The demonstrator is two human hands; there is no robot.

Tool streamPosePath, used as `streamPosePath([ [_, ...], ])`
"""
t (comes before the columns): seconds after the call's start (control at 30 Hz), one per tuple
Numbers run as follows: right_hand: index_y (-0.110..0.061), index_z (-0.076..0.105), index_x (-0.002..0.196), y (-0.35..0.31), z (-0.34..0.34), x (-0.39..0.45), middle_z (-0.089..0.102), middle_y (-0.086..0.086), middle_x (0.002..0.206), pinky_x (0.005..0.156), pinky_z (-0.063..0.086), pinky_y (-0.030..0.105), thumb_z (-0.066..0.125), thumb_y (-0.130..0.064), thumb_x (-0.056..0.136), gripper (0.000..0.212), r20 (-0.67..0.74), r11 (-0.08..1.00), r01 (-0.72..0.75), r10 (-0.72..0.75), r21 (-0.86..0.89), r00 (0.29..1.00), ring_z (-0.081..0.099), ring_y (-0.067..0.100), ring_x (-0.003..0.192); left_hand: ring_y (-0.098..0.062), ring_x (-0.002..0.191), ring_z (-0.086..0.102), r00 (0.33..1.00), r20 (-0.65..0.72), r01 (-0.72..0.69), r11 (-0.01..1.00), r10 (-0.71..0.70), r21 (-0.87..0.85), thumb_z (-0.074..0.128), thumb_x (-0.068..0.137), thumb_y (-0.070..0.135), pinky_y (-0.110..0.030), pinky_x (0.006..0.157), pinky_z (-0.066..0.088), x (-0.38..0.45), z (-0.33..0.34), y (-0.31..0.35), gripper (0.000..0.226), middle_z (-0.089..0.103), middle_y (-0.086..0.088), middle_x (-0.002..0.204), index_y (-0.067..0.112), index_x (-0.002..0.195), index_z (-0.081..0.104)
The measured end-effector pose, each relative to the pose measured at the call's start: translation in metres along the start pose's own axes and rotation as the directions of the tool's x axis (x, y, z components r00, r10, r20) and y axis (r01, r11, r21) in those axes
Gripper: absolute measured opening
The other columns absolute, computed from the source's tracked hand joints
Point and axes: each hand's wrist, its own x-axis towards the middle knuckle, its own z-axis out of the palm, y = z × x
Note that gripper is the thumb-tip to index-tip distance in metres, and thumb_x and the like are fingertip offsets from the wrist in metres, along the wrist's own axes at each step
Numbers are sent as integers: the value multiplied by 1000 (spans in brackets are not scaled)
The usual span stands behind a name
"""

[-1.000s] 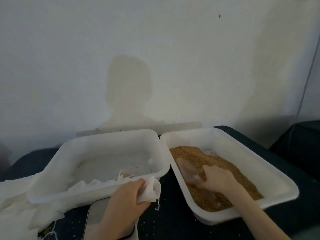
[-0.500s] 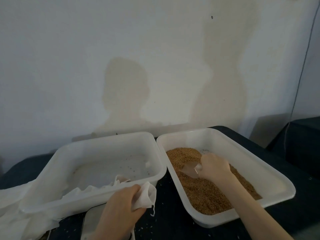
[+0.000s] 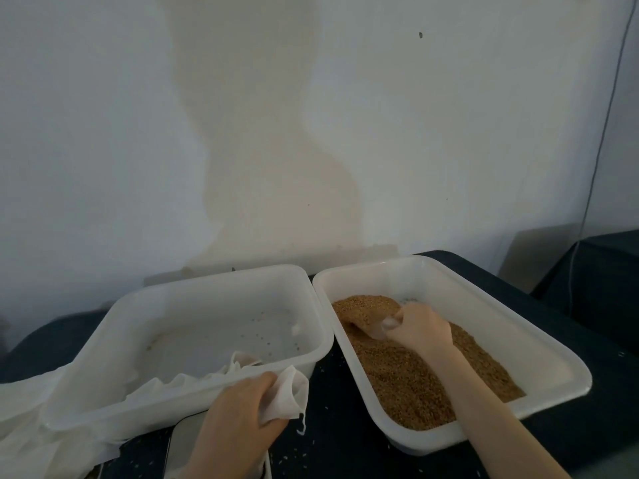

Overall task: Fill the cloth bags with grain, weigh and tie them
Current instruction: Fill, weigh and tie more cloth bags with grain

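Two hands fill: right hand grips a clear scoop in grain; left hand holds the cloth bag, likely awaiting the pour.

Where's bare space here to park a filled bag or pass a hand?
Free: the left tub's floor, bare behind the loose cloths on its near wall; dark tabletop between the tubs, near edge. Crowded: the grain tub, where the right hand grips a clear scoop; front left, the left hand holds a cloth bag above the scale.
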Motion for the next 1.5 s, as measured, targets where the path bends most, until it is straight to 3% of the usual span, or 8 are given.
streamPosePath([
  [0.17, -12, 70, 76, 5, 0, 0, 54, -4, 63, 57, 47, 25, 61, -41, 87, 32, 66, 994, -3, -4, 107, 998, 53, 13, 57, -5, 63, 54, 1000, -6, 1, 1000, -1, 20, 63, 80, 46, -23, 65, 43, -2, -1, 6, 24, 57, 10, 65, 26, 71, 52],
  [0.37, -14, 71, 73, 5, -2, -3, 51, -5, 58, 48, 37, 22, 63, -36, 86, 27, 29, 987, 25, -30, 162, 999, 45, 10, 47, -5, 78, 60, 1000, -28, 9, 1000, -9, -3, 60, 82, 48, -23, 74, 47, -5, 1, 4, 23, 66, 11, 86, 25, 85, 61],
  [0.6, -21, 68, 65, 6, -4, -5, 48, -11, 49, 43, 32, 18, 65, -39, 85, 27, 13, 973, 62, -67, 224, 998, 39, 5, 39, -3, 70, 58, 998, -12, 65, 996, -66, -55, 62, 80, 48, -22, 69, 46, -6, -4, 1, 19, 62, 12, 73, 30, 81, 58],
  [0.83, -31, 73, 103, 1, -15, -1, 66, -11, 61, 43, 40, 19, 68, -37, 82, 22, -36, 941, 130, -125, 314, 992, 50, 4, 43, 6, 70, 55, 993, -18, 116, 987, -118, -114, 71, 77, 34, -13, 62, 42, -7, -12, -15, 24, 59, 30, 73, 39, 67, 49],
  [0.93, -33, 73, 102, -9, -20, -3, 72, -9, 79, 64, 57, 33, 71, -44, 80, 25, -77, 917, 222, -208, 332, 975, 68, 15, 70, 0, 66, 57, 982, -18, 184, 976, -188, -117, 70, 78, 33, -13, 61, 43, -7, -16, -24, 16, 62, 11, 68, 31, 74, 55],
  [1.13, -37, 75, 92, -44, -27, -17, 67, -14, 75, 48, 39, 9, 76, -30, 81, 13, 50, 702, 408, -532, 583, 845, 54, -4, 52, -1, 72, 58, 968, -46, 239, 964, -246, -119, 70, 79, 34, -15, 63, 46, -8, -33, -39, 17, 63, 9, 77, 25, 89, 59],
  [1.3, -21, 76, 100, -59, -33, -27, 66, -9, 79, 50, 41, 15, 62, 7, 83, 36, 192, 584, 420, -713, 695, 674, 55, 5, 53, -12, 77, 61, 955, -69, 278, 954, -287, -115, 70, 80, 33, -31, 70, 49, -16, -50, -51, 21, 64, 2, 80, 17, 90, 60],
  [1.5, -22, 76, 102, -70, -38, -35, 66, 1, 91, 71, 49, 32, 68, -6, 73, 34, 291, 622, 487, -751, 613, 593, 62, 18, 78, 6, 62, 53, 959, -96, 256, 962, -265, -97, 66, 78, 37, -11, 52, 35, -24, -62, -59, 20, 55, 15, 64, 33, 71, 48],
])
